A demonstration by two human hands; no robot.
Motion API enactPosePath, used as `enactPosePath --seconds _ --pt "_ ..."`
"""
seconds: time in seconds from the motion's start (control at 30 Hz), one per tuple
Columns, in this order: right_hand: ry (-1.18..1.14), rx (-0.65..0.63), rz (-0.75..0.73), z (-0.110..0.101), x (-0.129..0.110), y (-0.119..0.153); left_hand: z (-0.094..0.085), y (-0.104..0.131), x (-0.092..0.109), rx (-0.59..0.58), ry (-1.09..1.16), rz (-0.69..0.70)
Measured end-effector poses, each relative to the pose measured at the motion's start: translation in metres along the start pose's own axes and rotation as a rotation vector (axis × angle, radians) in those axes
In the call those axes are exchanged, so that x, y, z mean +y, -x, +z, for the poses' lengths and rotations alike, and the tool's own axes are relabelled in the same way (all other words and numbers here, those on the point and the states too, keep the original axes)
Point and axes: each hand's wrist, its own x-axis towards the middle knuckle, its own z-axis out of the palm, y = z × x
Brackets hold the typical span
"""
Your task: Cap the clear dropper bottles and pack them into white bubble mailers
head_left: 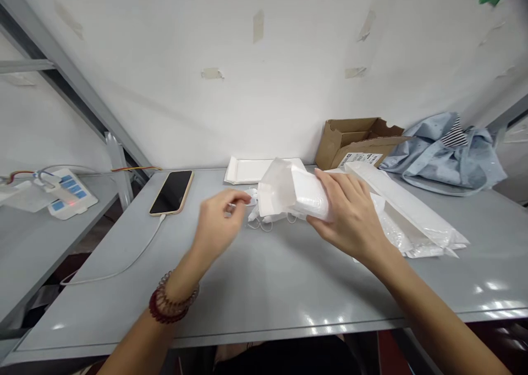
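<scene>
My right hand [350, 213] is wrapped round a white padded envelope [311, 193] and holds it above the desk. Its open mouth faces left, and a flap stands up at that end. Just left of the mouth, my left hand [220, 218] is closed in a pinch, slightly blurred. Whatever its fingertips hold is too small to name. Small white pieces with thin loops of string [262, 221] lie on the desk under the envelope's mouth, partly hidden by it. More white padded envelopes [412, 215] lie in a pile beyond my right hand.
A shallow white tray [247, 171] lies against the wall. Behind the envelopes stands an open cardboard box [358, 138], with a light blue cloth bag [449, 155] beside it. At the left, a phone [172, 193] is plugged into a white cable [136, 259] crossing the grey desk [264, 292].
</scene>
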Motion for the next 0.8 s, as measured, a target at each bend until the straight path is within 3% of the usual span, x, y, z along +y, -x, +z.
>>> enactPosePath --seconds 0.07,0.17,0.27,0.37,0.5,0.53,0.6,0.7,0.73,0.8 --pt "0.015 0.001 0.027 -0.001 0.001 0.0 0.016 0.002 -0.006 -0.149 -0.086 0.044" --pt "0.022 -0.018 0.043 0.0 0.001 0.0 0.038 0.007 -0.01 -0.281 -0.161 0.095" --pt "0.015 -0.058 0.05 0.002 0.0 0.001 0.046 0.01 -0.008 -0.372 -0.2 0.105" --pt "0.003 -0.099 0.068 0.005 0.0 0.001 0.031 0.008 0.0 -0.5 -0.161 0.135" --pt "-0.023 -0.134 0.088 0.007 0.001 0.001 -0.014 0.002 0.009 -0.732 0.02 0.194" --pt "-0.029 -0.139 0.082 0.007 0.001 0.001 -0.026 0.001 0.009 -0.746 0.167 0.192" --pt "-0.035 -0.146 0.059 0.008 0.0 0.002 -0.046 -0.001 0.007 -0.632 0.376 0.13" --pt "-0.03 -0.175 0.026 0.01 -0.005 0.003 -0.06 -0.002 0.006 -0.315 0.223 -0.026" --pt "-0.029 -0.193 0.017 0.01 -0.006 0.003 -0.06 -0.002 0.006 -0.28 0.137 -0.049" --pt "-0.036 -0.232 -0.003 0.011 -0.011 0.005 -0.057 -0.002 0.006 -0.323 0.023 -0.04"
